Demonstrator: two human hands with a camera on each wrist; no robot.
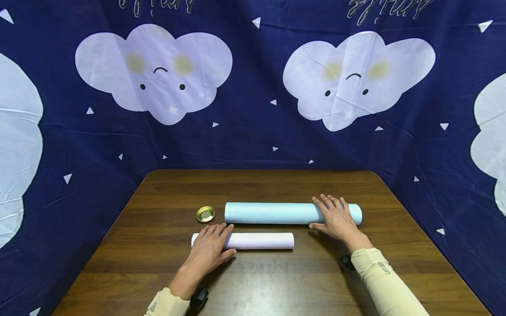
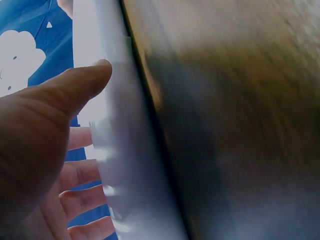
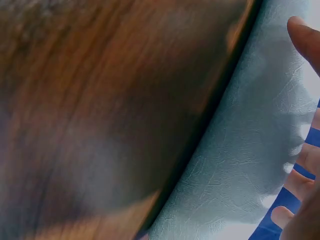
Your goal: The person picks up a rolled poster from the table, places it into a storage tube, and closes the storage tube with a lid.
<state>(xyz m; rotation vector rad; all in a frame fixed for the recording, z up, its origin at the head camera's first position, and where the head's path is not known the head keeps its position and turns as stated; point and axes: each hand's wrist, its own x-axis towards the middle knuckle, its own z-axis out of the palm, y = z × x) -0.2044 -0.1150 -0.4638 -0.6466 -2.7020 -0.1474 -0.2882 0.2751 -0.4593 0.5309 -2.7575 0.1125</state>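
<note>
A white roll (image 1: 262, 241) lies crosswise on the table, nearer the person. My left hand (image 1: 207, 248) is over its left end, fingers spread toward the far side and thumb on the near side. Farther back lies a longer, thicker light-blue roll (image 1: 272, 213). Over its right part is my right hand (image 1: 337, 221), with the fingers reaching across and the thumb in front. In the left wrist view, the thumb (image 2: 82, 82) and spread fingers are beside the white roll. The right wrist view shows the blue roll's textured surface (image 3: 235, 135) alongside the fingers; firm contact is unclear.
A small round gold-coloured lid (image 1: 205, 214) lies left of the blue roll, behind the white one. The brown wooden table (image 1: 276, 281) has rounded far corners. A dark blue cloth (image 1: 253, 140) with cloud faces hangs behind and at both sides.
</note>
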